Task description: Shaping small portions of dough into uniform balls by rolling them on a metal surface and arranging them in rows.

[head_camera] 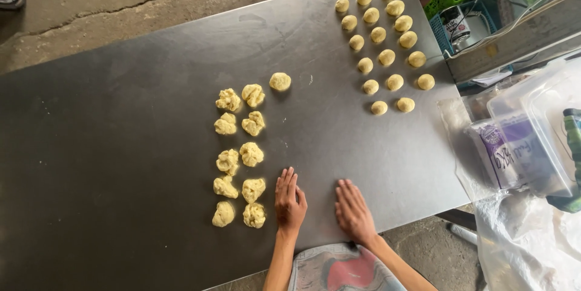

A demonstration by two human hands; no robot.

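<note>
Both hands flat on steel table, empty.
My left hand & right hand rest fingers-together beside rough dough lumps; rolled balls parked far right, kept separate.

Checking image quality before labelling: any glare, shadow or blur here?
Head view: sharp overall; soft glare on the steel table at upper left; short shadows beside the dough balls; left hand and right hand unblurred; edges bend slightly.

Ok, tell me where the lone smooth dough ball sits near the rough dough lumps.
In the head view, the smooth pale dough ball lies mid-table, just right of the top rough dough lump.
</note>
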